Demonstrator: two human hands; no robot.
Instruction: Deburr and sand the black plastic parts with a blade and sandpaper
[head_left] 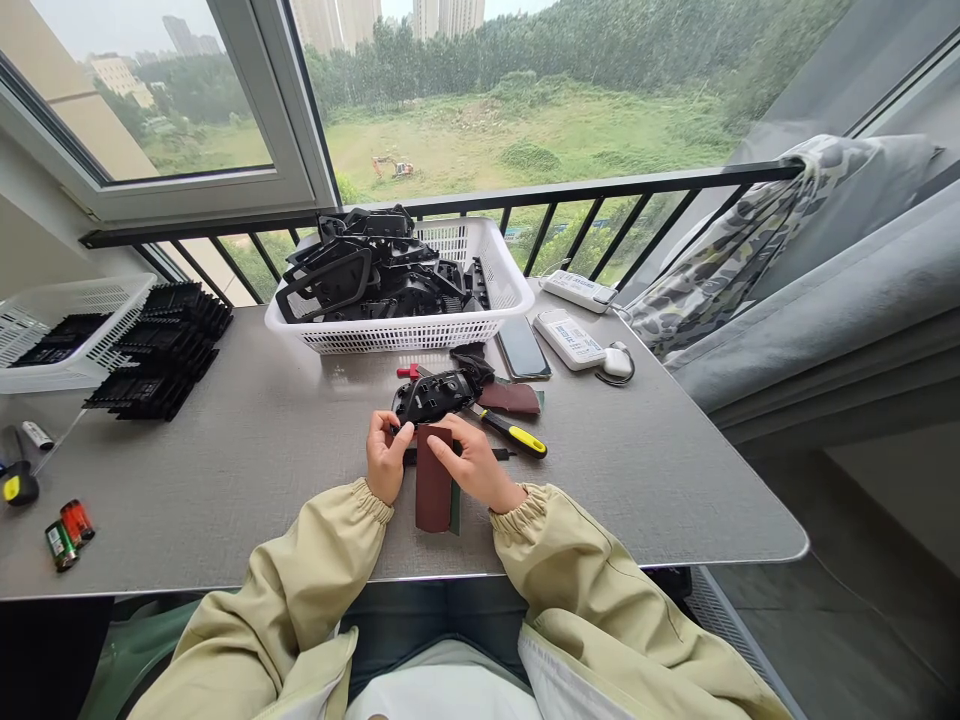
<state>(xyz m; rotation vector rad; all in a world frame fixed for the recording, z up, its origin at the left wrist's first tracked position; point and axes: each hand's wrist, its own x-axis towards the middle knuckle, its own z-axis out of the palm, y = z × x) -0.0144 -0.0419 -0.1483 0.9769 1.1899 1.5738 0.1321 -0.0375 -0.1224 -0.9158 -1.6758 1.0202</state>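
Near the table's middle, my left hand (388,460) is closed on the lower left end of a black plastic part (435,396). My right hand (480,465) is closed on a folded strip of dark red sandpaper (433,485) with a green backing, its thumb on the front face. The strip hangs down beside my left fingertips. Its upper end meets the black part's lower edge; whether they touch is hidden. A thin black piece (501,454) shows behind the strip. Right of the black part lie another red sandpaper piece (511,397) and a yellow-and-black handled tool (525,437).
A white basket (405,336) heaped with black parts stands at the back. Stacked black parts (161,355) and another white basket (112,290) are at left, batteries (69,535) at front left. A phone (523,348) and white power strips (568,340) lie back right.
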